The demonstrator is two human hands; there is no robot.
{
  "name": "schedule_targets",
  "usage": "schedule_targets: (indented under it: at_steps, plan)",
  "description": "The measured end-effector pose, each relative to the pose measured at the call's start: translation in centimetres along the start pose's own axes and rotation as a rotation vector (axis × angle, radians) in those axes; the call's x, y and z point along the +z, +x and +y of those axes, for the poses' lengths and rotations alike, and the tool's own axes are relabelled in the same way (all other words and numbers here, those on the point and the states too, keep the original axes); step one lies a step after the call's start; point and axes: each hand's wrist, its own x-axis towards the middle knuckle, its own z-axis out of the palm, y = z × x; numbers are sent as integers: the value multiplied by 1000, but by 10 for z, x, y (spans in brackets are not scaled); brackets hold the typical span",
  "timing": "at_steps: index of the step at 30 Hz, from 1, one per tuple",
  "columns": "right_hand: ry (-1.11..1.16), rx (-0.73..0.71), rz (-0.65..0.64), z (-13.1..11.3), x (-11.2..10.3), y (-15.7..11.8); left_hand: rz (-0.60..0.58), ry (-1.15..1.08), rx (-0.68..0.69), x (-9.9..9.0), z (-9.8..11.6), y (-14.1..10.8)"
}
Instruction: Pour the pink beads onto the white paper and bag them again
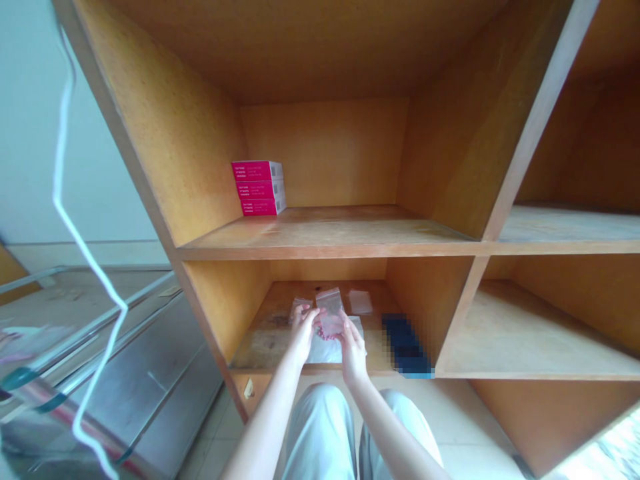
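Observation:
My left hand (304,328) and my right hand (353,341) hold a small clear zip bag (330,305) between them over the lower shelf. Small pink-red items show at the bag's lower end, too small to name. Fingers of both hands are closed on its two sides. Beneath it lies a white sheet (325,353), partly covered by my hands. Another small clear bag (301,303) rests just behind my left hand. Farther back on the right, a pale, flat clear packet (360,302) lies on the shelf board.
Three stacked pink boxes (259,189) stand on the upper shelf (330,250) at its left. A dark blurred-out object (406,343) is right of my hands. A white cord (90,253) hangs at left, before a metal-framed cart (165,360).

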Motion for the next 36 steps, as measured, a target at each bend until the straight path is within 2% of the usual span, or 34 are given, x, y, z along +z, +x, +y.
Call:
schedule_targets:
  at_steps: [8, 12, 17, 21, 25, 36]
  plan:
    - [-17, 70, -31, 19, -9, -10, 8, 189, 126, -2, -5, -2]
    - [-15, 88, -24, 8, -14, 1, -85, 384, 201, -9, -5, 0]
    - [-76, 48, -95, -9, -14, 20, -183, 539, 270, -14, 0, 1]
    - [-162, -1, -126, -16, -14, 25, -220, 572, 258, -14, 6, 1]
    - [-183, -20, -192, -19, -14, 23, -248, 582, 321, -13, 11, 0]
    - [-183, 9, -301, -20, -12, 23, -209, 610, 388, -13, 8, 1]
